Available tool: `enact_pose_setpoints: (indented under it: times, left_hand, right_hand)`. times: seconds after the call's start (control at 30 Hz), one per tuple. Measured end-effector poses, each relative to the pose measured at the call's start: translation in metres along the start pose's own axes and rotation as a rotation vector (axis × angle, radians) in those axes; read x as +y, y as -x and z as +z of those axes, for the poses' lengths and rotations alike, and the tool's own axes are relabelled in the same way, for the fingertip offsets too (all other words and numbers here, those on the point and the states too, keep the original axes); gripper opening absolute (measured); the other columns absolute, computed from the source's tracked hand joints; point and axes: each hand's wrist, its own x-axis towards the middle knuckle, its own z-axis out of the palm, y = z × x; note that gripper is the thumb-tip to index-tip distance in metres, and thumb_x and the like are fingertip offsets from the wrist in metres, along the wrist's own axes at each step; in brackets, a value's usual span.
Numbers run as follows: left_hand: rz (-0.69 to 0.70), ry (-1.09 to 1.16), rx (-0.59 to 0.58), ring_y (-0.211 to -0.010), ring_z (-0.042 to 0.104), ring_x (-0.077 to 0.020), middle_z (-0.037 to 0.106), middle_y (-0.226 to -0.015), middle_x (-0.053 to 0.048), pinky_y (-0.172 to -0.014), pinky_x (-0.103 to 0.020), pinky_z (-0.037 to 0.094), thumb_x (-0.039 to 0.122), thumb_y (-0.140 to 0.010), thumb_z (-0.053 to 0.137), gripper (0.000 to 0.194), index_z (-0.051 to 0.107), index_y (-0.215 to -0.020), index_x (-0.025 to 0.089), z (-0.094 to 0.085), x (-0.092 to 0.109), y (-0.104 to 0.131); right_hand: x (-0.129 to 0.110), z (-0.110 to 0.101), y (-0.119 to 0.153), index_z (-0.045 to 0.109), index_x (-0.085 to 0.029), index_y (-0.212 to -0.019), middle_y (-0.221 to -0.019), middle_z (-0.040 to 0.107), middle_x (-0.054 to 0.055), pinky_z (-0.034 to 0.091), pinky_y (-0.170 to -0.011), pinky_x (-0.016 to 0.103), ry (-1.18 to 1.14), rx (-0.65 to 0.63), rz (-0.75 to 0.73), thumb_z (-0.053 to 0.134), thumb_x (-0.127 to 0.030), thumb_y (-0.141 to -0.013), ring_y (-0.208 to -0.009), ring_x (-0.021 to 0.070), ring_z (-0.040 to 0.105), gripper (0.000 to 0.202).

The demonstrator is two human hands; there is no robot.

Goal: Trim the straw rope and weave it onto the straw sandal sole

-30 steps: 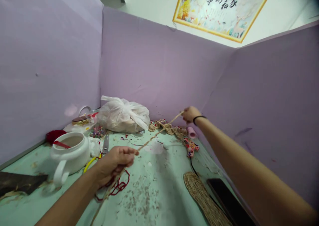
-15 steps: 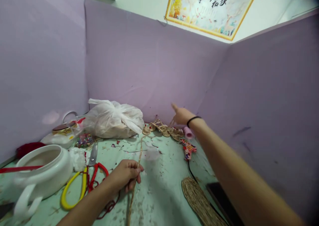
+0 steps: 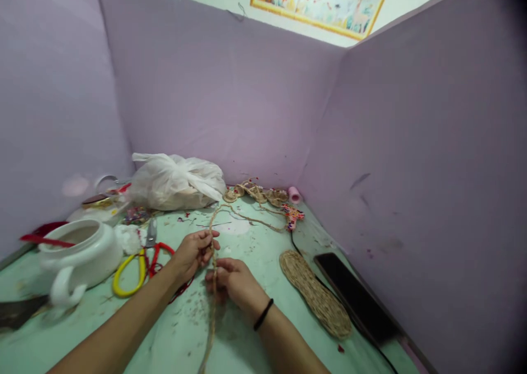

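Note:
A thin braided straw cord [image 3: 213, 308] runs from the table's front edge up between my hands, then loops away toward the back. My left hand [image 3: 196, 252] pinches it between thumb and fingers. Just below and to the right, my right hand [image 3: 234, 279], with a black band at the wrist, has its fingers around the same cord, slightly blurred. To the right lies a woven straw sole [image 3: 315, 294]. At the back rest several small woven straw pieces with red beads [image 3: 255, 191].
Left: white teapot [image 3: 88, 253], scissors with yellow and red handles [image 3: 129, 275], a dark blade [image 3: 20, 311]. Back: tied plastic bag [image 3: 177, 184], pink spool [image 3: 294, 194], patterned glue gun [image 3: 293, 216]. Right: black phone-like slab [image 3: 356, 297]. Purple panels [image 3: 226, 99] enclose the table.
My right hand has come back from the far side of the table to the cord beside my left hand. A loop of cord now lies across the back. The view has shifted down and right.

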Motion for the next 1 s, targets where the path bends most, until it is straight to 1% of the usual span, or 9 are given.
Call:
enact_pose_setpoints:
  times: [0.13, 0.23, 0.3, 0.4, 0.5, 0.8, 0.9, 0.97, 1.0]
  left_hand:
    - [0.037, 0.008, 0.032, -0.032, 0.038, -0.0036, 0.057, -0.057, -0.001, -0.031, -0.015, 0.025, 0.016, -0.071, 0.052, 0.013, 0.052, -0.083, 0.01, -0.001, -0.002, 0.0]
    - [0.078, 0.022, 0.066, -0.032, 0.038, -0.0034, 0.057, -0.058, 0.0, -0.031, -0.015, 0.024, 0.017, -0.071, 0.053, 0.013, 0.053, -0.083, 0.011, -0.004, -0.004, -0.003]
    - [0.101, 0.033, 0.081, -0.032, 0.037, -0.0032, 0.057, -0.058, 0.001, -0.03, -0.016, 0.024, 0.018, -0.07, 0.055, 0.014, 0.054, -0.083, 0.011, -0.006, -0.003, -0.006]
    - [0.113, 0.043, 0.086, -0.032, 0.039, -0.0035, 0.058, -0.057, 0.0, -0.03, -0.016, 0.024, 0.021, -0.069, 0.057, 0.016, 0.055, -0.081, 0.011, -0.009, 0.0, -0.009]
    - [0.112, 0.045, 0.097, -0.031, 0.039, -0.0037, 0.058, -0.055, -0.001, -0.03, -0.016, 0.024, 0.024, -0.071, 0.056, 0.015, 0.056, -0.078, 0.01, -0.012, 0.004, -0.011]
    - [0.115, -0.009, 0.208, -0.031, 0.036, -0.0019, 0.055, -0.054, 0.001, -0.031, -0.016, 0.022, 0.021, -0.079, 0.048, 0.014, 0.056, -0.079, 0.01, -0.024, 0.022, -0.02]
    - [0.074, -0.06, 0.253, -0.044, 0.047, -0.0048, 0.058, -0.067, -0.001, -0.04, -0.018, 0.037, 0.025, -0.082, 0.047, 0.018, 0.056, -0.087, 0.01, -0.026, 0.023, -0.022]
    - [0.032, -0.097, 0.292, -0.068, 0.056, -0.011, 0.059, -0.088, -0.004, -0.059, -0.027, 0.048, 0.029, -0.083, 0.047, 0.024, 0.054, -0.098, 0.012, -0.026, 0.021, -0.022]
    - [0.012, -0.115, 0.313, -0.079, 0.057, -0.0143, 0.057, -0.097, -0.006, -0.067, -0.032, 0.049, 0.031, -0.083, 0.048, 0.027, 0.052, -0.103, 0.013, -0.025, 0.02, -0.022]
  right_hand:
    - [-0.002, -0.008, 0.012, 0.057, -0.014, -0.081, -0.074, 0.065, 0.007, 0.041, -0.045, 0.02, -0.171, -0.167, 0.111, 0.056, -0.024, -0.061, -0.055, 0.0118, 0.058, 0.023]
    - [0.0, -0.018, 0.019, 0.06, -0.013, -0.08, -0.068, 0.065, 0.005, 0.033, -0.037, 0.016, -0.257, -0.267, 0.183, 0.066, -0.022, -0.053, -0.05, 0.0105, 0.056, 0.029]
    - [0.002, -0.022, 0.022, 0.061, -0.013, -0.081, -0.064, 0.066, 0.004, 0.029, -0.036, 0.016, -0.27, -0.286, 0.205, 0.07, -0.021, -0.05, -0.048, 0.0101, 0.055, 0.034]
    - [0.005, -0.022, 0.024, 0.061, -0.012, -0.082, -0.063, 0.066, 0.004, 0.032, -0.039, 0.017, -0.28, -0.279, 0.235, 0.073, -0.021, -0.047, -0.048, 0.0105, 0.056, 0.038]
    - [0.007, -0.022, 0.023, 0.062, -0.012, -0.081, -0.063, 0.066, 0.003, 0.037, -0.043, 0.019, -0.276, -0.299, 0.256, 0.073, -0.021, -0.047, -0.048, 0.0104, 0.056, 0.037]
    - [0.003, -0.027, 0.026, 0.065, -0.011, -0.085, -0.071, 0.068, 0.008, 0.037, -0.045, 0.018, -0.2, -0.426, 0.246, 0.068, -0.026, -0.057, -0.053, 0.0119, 0.06, 0.032]
    - [0.003, -0.027, 0.026, 0.065, -0.011, -0.084, -0.071, 0.068, 0.008, 0.035, -0.043, 0.018, -0.188, -0.447, 0.235, 0.067, -0.028, -0.059, -0.052, 0.0119, 0.06, 0.031]
    - [0.005, -0.028, 0.025, 0.066, -0.011, -0.082, -0.07, 0.068, 0.007, 0.033, -0.042, 0.018, -0.184, -0.463, 0.214, 0.066, -0.03, -0.059, -0.052, 0.0118, 0.06, 0.029]
    - [0.006, -0.028, 0.024, 0.066, -0.011, -0.08, -0.069, 0.068, 0.007, 0.032, -0.042, 0.018, -0.184, -0.475, 0.2, 0.066, -0.03, -0.06, -0.052, 0.0117, 0.06, 0.028]
